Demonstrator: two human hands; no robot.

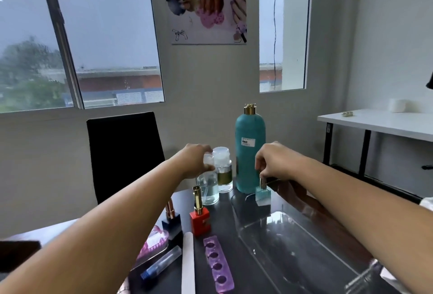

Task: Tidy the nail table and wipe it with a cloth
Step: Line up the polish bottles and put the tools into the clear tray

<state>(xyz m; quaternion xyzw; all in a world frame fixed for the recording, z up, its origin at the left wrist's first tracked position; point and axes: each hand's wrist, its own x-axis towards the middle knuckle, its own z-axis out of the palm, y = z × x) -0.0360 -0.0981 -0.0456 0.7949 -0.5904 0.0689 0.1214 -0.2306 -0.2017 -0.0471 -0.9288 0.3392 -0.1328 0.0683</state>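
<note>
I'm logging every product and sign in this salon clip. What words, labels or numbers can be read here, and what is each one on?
"200 THB": on the nail poster on the wall, above the middle photo.
"1,000 THB": same poster, upper right.
Small lines above both prices: too blurred to read.
White sticker on the teal bottle: print too small to read.
Gold band on the clear pump bottle: no legible text.
Polish bottles: nothing readable.
</note>
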